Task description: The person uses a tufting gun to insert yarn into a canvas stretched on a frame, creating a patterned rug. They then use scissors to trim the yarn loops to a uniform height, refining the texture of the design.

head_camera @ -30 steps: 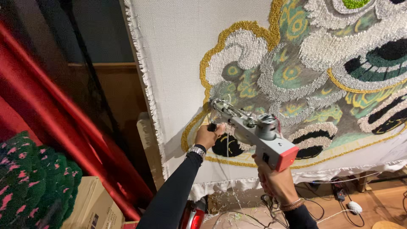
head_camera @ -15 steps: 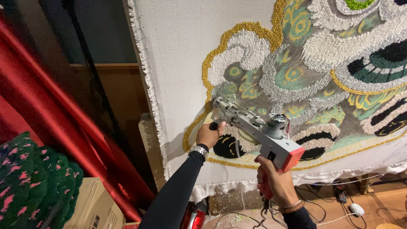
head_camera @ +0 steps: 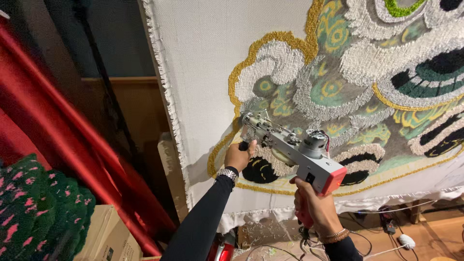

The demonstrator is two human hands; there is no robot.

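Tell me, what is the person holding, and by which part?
A tufting gun: the right hand grips its red rear handle, the left hand its black front handle.

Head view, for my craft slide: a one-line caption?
Both hands steady a tufting gun against a stretched cloth bearing a half-tufted lion design.

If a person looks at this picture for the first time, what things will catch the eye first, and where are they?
The eye goes first to the big tufted rug on white cloth, filling the upper right with gold, green, grey and black shapes. In front of its lower part, a grey tufting gun with a red end is held by the left hand at the front handle and the right hand at the rear grip. A red drape hangs at the left.
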